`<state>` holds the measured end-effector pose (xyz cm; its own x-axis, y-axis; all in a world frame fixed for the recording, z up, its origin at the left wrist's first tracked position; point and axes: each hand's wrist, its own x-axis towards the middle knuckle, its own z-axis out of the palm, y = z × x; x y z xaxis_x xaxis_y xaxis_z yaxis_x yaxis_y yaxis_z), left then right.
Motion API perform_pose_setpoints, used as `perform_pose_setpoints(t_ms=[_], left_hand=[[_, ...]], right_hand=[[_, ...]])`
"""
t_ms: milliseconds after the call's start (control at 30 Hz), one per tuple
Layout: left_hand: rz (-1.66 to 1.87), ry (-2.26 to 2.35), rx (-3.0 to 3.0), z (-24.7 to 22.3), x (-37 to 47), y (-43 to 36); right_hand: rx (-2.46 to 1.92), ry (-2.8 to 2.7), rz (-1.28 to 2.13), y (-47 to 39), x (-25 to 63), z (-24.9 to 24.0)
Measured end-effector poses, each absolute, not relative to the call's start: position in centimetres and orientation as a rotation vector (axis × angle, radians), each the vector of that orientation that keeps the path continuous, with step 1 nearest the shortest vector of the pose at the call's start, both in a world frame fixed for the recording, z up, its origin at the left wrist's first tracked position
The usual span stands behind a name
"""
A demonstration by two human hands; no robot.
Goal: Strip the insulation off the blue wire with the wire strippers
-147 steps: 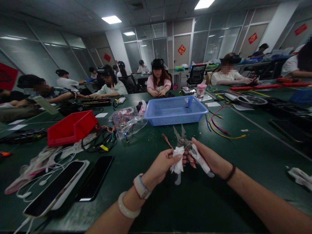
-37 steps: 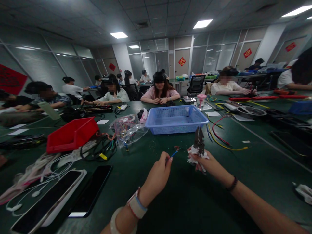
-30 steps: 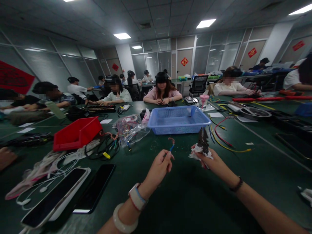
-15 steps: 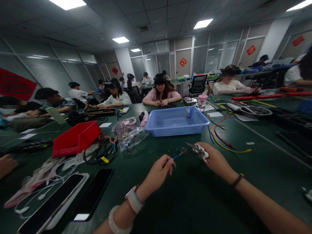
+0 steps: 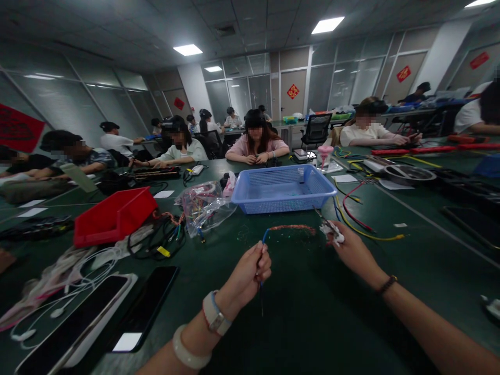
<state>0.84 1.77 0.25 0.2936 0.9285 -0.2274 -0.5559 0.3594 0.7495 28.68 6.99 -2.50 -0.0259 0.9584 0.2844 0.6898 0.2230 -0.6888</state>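
My left hand (image 5: 250, 271) pinches a blue wire (image 5: 266, 235), whose bare copper strands (image 5: 292, 227) stretch to the right above the table. The wire's other end hangs below my fingers. My right hand (image 5: 347, 250) is closed on a cutting tool (image 5: 329, 227) with white wrapping at its grip; the blades point up and left, near the tip of the strands. Behind both hands sits a blue mesh basket (image 5: 283, 205) with small bits inside. Tiny scraps are scattered on the green table (image 5: 304, 312) under the strands.
Left of the basket lie a clear bag of wires (image 5: 205, 205), a red bin (image 5: 117, 216), white earphones (image 5: 84, 281) and two phones (image 5: 146, 307). Yellow and red cables (image 5: 353, 213) lie on the right. Several people sit across the table.
The copper strands now extend far out of my left hand, and the blue wire stands more upright. My right hand and the tool have shifted slightly right. The view has tilted a little.
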Motion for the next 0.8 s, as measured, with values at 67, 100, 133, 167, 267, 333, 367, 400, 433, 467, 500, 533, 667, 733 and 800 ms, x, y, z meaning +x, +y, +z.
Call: perform_pose_setpoints(t_ms=[67,100,133,167,267,333,367,400,433,467,500,533,667,733,800], left_hand=[[1.079,0.692,0.531,0.5,1.1,1.9],[1.089,0.676,0.489,0.7,1.3,2.0],[1.100,0.662,0.447,0.9,1.4,2.0],[1.105,0.650,0.408,1.1,1.6,2.1],[1.081,0.609,0.318,1.7,2.1,2.2],[1.062,0.569,0.277,2.0,2.4,2.4],[1.059,0.546,0.261,2.0,2.5,2.5],[1.063,0.524,0.249,2.0,2.6,2.6],[1.068,0.503,0.241,1.9,2.7,2.7],[1.071,0.483,0.237,1.8,2.7,2.7],[1.071,0.464,0.237,1.7,2.6,2.7],[1.069,0.444,0.237,1.5,2.5,2.7],[1.053,0.400,0.255,1.0,2.0,2.5],[1.040,0.401,0.270,0.7,2.0,2.3],[1.021,0.413,0.297,0.4,2.2,2.2]], right_hand=[[-1.538,-1.764,0.403,7.3,29.3,-2.3],[-1.543,-1.760,0.350,7.3,29.6,-2.1],[-1.544,-1.761,0.296,7.3,29.8,-1.8],[-1.538,-1.773,0.254,7.3,30.0,-1.5],[-1.501,-1.874,0.238,7.2,30.4,-0.8],[-1.483,-1.934,0.266,7.0,30.3,-0.6],[-1.485,-1.946,0.275,7.0,30.3,-0.6],[-1.495,-1.936,0.286,7.0,30.2,-0.5],[-1.513,-1.902,0.317,7.1,30.3,-0.4],[-1.541,-1.846,0.376,7.1,30.3,-0.4],[-1.574,-1.771,0.457,7.3,30.5,-0.4],[-1.608,-1.683,0.542,7.4,30.7,-0.4],[-1.700,-1.603,0.573,7.8,31.5,-0.4],[-1.676,-1.802,0.401,7.6,31.2,-0.4],[-1.661,-1.999,0.284,7.0,30.3,-0.2]])
